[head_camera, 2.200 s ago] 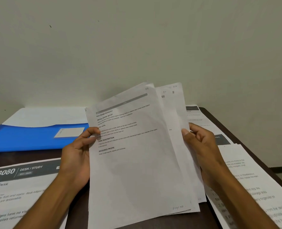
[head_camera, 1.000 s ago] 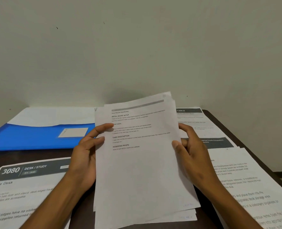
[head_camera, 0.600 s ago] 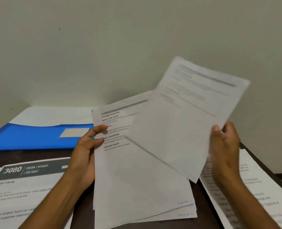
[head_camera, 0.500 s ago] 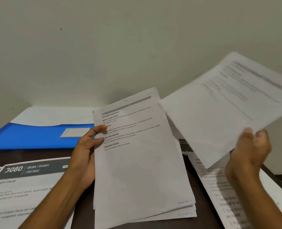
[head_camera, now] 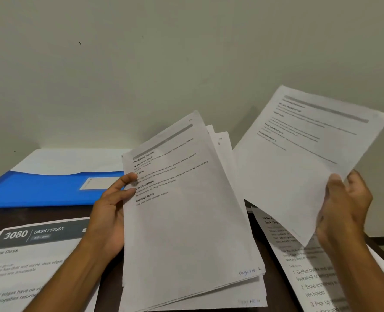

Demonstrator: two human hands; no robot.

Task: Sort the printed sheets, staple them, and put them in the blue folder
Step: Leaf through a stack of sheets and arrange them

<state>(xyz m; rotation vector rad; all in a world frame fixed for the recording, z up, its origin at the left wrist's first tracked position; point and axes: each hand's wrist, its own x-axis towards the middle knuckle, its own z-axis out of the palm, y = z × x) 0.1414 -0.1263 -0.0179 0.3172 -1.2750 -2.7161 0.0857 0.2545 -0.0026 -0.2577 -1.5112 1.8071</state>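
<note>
Since a moment ago, the right hand (head_camera: 344, 206) has pulled one sheet (head_camera: 299, 158) off the stack (head_camera: 186, 221) and lifted it up and away to the right. It pinches that sheet by its lower corner, thumb on the front, fingers behind. The sheet is tilted and apart from the stack. The left hand (head_camera: 110, 212) grips the stack by its left edge, fingertips curled onto the top page. The stack's pages are fanned a little. A blue folder (head_camera: 40, 190) lies on the tabletop (head_camera: 29, 215) beyond the left hand. More printed pages (head_camera: 24, 262) lie under both arms.
</note>
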